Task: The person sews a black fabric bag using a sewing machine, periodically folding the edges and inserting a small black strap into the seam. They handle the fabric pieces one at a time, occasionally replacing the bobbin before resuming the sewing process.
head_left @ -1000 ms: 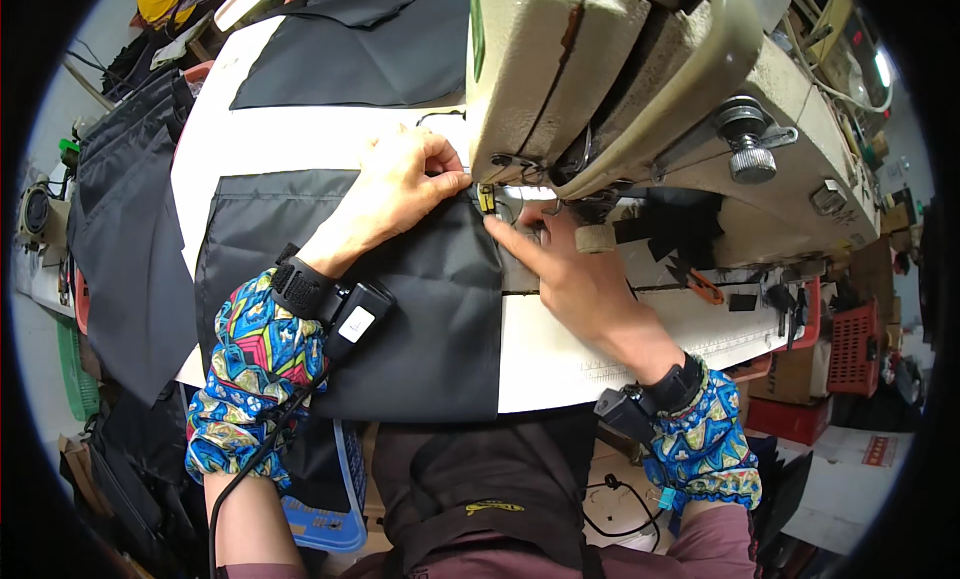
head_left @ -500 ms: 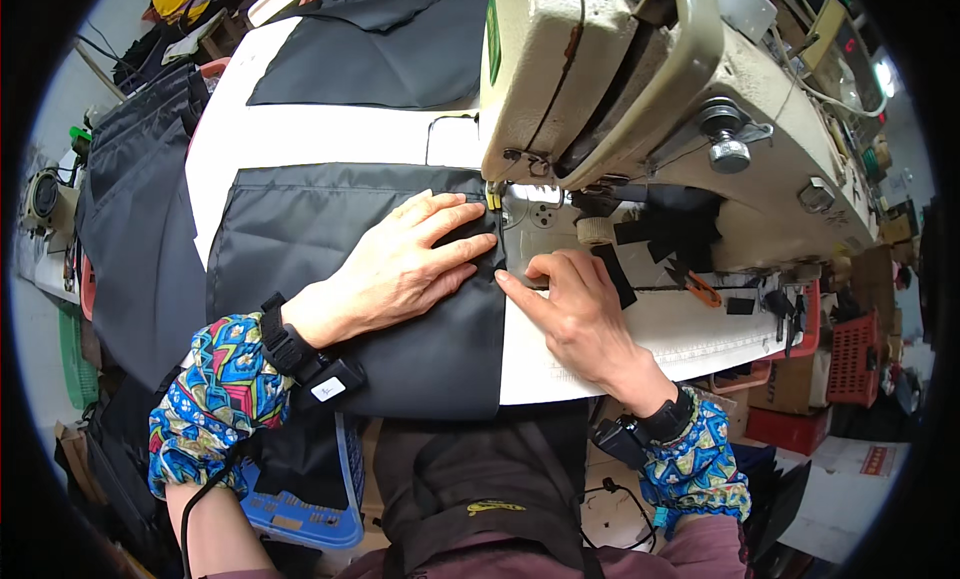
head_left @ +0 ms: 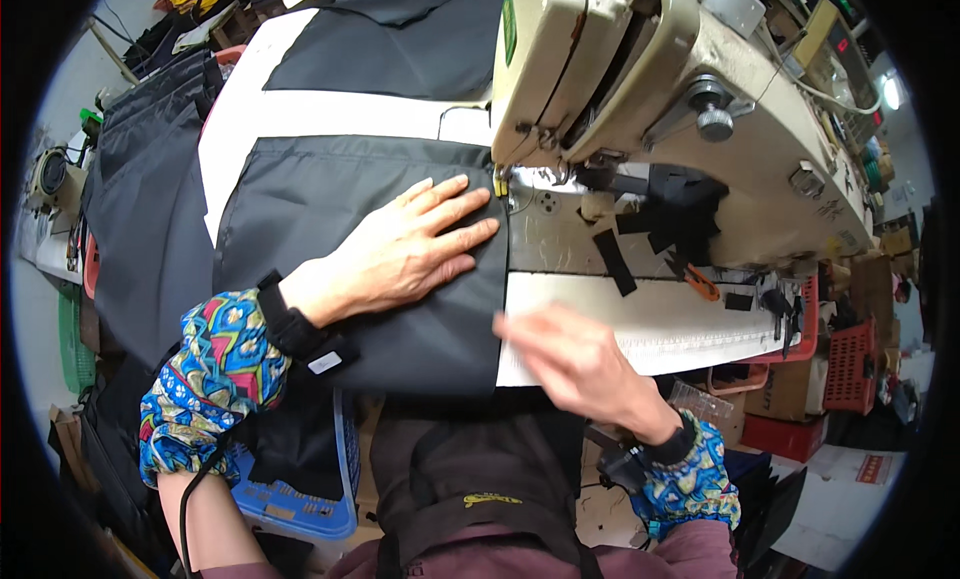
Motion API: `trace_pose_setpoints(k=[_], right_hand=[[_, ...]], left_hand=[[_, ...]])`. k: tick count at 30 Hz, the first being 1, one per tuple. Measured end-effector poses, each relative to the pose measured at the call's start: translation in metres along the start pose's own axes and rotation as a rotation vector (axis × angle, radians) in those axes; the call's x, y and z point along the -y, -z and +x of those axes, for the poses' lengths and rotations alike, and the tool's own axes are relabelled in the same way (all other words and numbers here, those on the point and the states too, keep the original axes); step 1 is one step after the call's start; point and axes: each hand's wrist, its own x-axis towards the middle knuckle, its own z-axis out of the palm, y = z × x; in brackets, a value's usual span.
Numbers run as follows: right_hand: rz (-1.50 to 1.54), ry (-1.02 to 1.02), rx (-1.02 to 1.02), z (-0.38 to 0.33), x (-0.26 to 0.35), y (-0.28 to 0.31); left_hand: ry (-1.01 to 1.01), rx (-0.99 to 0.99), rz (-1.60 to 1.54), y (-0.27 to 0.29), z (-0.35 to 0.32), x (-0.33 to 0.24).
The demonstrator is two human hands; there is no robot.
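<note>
A black fabric panel [head_left: 300, 194] lies on the white sewing table [head_left: 235, 129], its far right corner at the presser foot of the sewing machine [head_left: 760, 129]. My left hand [head_left: 410, 244] rests flat on the panel with its fingers spread, the fingertips just left of the panel's right edge and below the foot. At that same edge, nearer to me, is my right hand [head_left: 575, 364]. Motion smears its fingers, so whether they pinch the fabric cannot be seen. Both wrists carry black straps with small boxes over patterned sleeves.
Orange-handled thread snips [head_left: 695, 277] and black fabric scraps [head_left: 615, 259] lie right of the needle. Another black fabric piece [head_left: 390, 54] is at the back of the table. More black fabric [head_left: 150, 219] hangs at the left. A blue basket [head_left: 340, 519] stands below, a red basket [head_left: 852, 364] at the right.
My right hand has slid toward me along the panel's right edge, away from the needle. My left hand stays flat on the fabric. The whole view has shifted slightly.
</note>
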Motion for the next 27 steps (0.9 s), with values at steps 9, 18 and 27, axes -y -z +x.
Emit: trace_pose_setpoints(k=[9,18,27], right_hand=[[0.63,-0.506,0.182,-0.07,0.006,-0.081],[1.288,-0.911,0.128,-0.09,0.081,-0.084],[1.122,-0.884,0.084,-0.098,0.095,-0.082]], left_hand=[[0.027,0.186,-0.125,0.012,-0.082,-0.123],[0.169,-0.053,0.173,-0.03,-0.17,-0.22],[0.041,-0.37,0.249,-0.01,-0.179,-0.241]])
